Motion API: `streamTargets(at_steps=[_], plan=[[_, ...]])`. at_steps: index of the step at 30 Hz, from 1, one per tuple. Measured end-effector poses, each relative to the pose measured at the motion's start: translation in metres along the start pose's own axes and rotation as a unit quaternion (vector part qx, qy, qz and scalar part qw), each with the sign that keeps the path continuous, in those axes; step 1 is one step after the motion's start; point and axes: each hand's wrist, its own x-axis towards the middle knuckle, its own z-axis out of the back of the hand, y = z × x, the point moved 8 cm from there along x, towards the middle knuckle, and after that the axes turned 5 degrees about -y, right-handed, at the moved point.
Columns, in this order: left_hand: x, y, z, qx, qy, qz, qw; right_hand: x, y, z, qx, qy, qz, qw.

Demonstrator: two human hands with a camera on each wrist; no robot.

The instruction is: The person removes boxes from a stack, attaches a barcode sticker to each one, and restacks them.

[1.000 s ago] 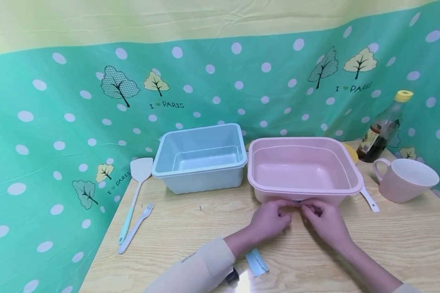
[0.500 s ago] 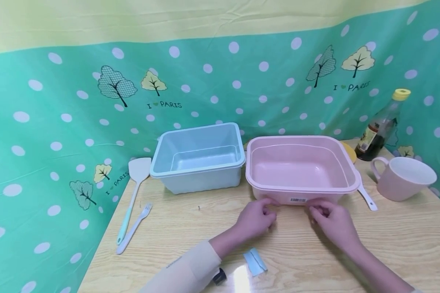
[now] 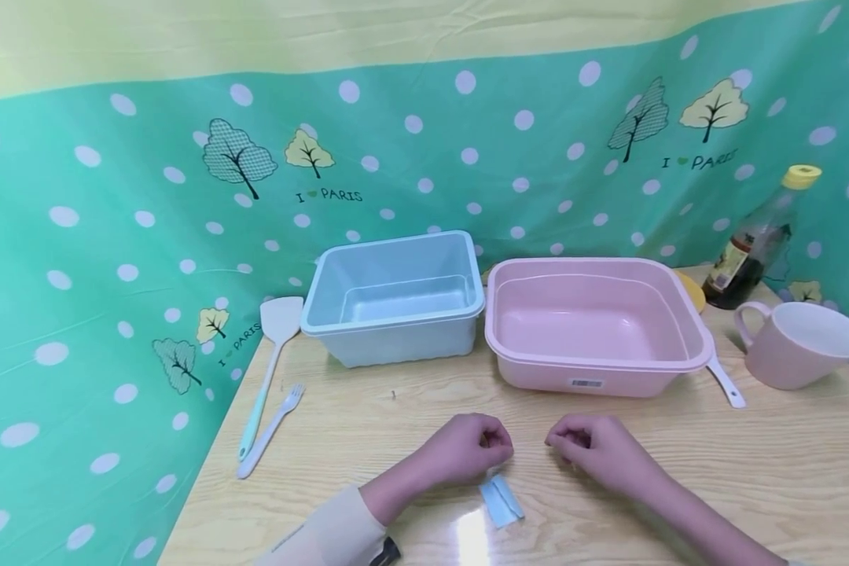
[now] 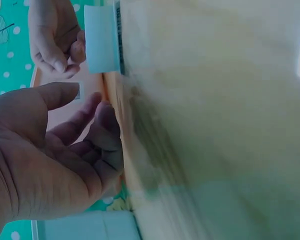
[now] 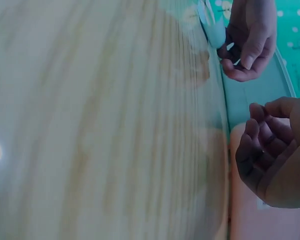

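The pink basin (image 3: 538,373) sits upright on the table, its barcode label (image 3: 586,384) facing front. Side by side with it, on the left, stands a light blue basin (image 3: 410,343). In front of the pink basin my left hand (image 3: 467,450) and right hand (image 3: 604,456) hover apart, loosely curled, holding nothing. Both wrist views show bare gaps between thumb and fingers of the left hand (image 4: 65,142) and the right hand (image 5: 277,150). Just below the left hand in the head view, a small folded light blue piece (image 3: 501,501) lies on the table.
At left lie a white spatula (image 3: 281,318) with a mint handle and a pale fork (image 3: 272,432). A pink mug (image 3: 795,358) and a dark-liquid bottle (image 3: 744,259) stand at right. A white handle (image 3: 727,384) and a yellow round thing (image 3: 692,291) show behind the pink basin.
Both hands were at the pink basin's front wall, fingertips on it; they moved apart, uncovering the label, then drew back toward the person. The basins stay in place.
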Motion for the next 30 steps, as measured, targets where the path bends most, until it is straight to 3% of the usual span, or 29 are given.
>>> streamTargets(at_steps=[8,15,19,30], plan=[[-0.018,0.006,0.006,-0.002,0.005,0.000,1.0000,0.002,0.014,-0.024,0.035,0.073,0.026,0.9964],[-0.025,0.013,0.012,-0.013,-0.003,0.000,0.9999,0.005,0.031,-0.040,-0.001,0.108,0.129,0.9857],[-0.029,0.013,0.014,-0.022,0.001,-0.004,0.9997,0.005,0.036,-0.048,-0.009,0.129,0.168,0.9773],[-0.038,0.013,0.019,-0.037,0.004,-0.003,0.9993,0.006,0.037,-0.064,-0.024,0.186,0.167,0.9679]])
